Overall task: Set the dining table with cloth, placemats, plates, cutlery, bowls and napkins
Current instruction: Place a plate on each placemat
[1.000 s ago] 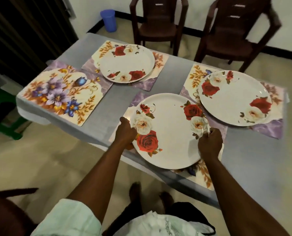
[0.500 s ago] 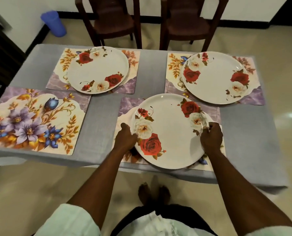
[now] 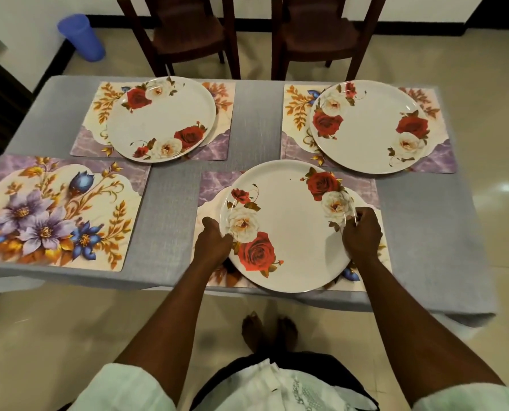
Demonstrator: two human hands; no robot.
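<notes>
Grey-clothed table (image 3: 256,120) — plate (image 3: 288,229) between hands

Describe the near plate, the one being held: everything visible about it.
The near plate is round, white and glossy, probably melamine or ceramic, with a shallow raised rim. Red and cream roses with green leaves are printed at its left and upper right. It lies roughly flat on the near right placemat, its near edge reaching about to the table edge. The left hand grips its left rim and the right hand pinches its right rim. Nothing sits on it.
</notes>
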